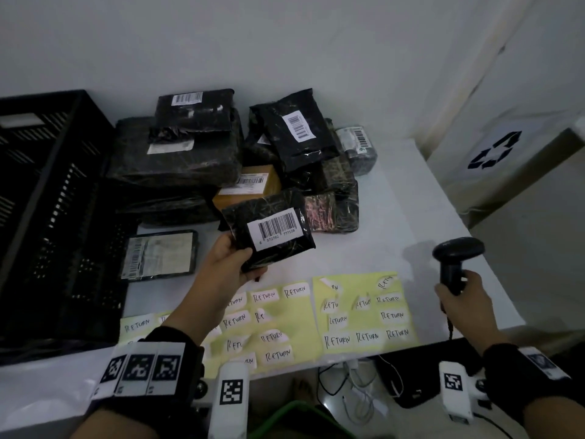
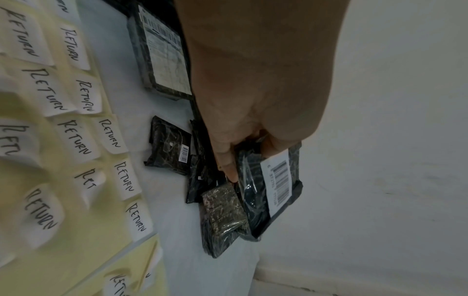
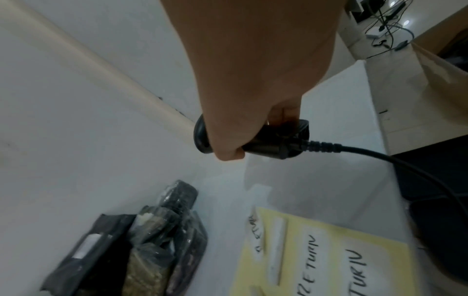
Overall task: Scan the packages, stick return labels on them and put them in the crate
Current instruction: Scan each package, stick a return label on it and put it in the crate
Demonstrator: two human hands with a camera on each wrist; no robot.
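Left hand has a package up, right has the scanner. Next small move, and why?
Probably swing the scanner left to aim at the barcode. The left hand holds the small black package off the table, barcode up, no RETURN label visible on that face. The right hand grips the scanner upright, off to the side.

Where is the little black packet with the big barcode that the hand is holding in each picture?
Head view: the small black plastic packet with the white barcode label sits near the middle, held up by the left hand.
Left wrist view: lower right of centre, below the hand's fingers.
Right wrist view: I cannot pick it out.
Shared landmark: the yellow sheets of white RETURN stickers.
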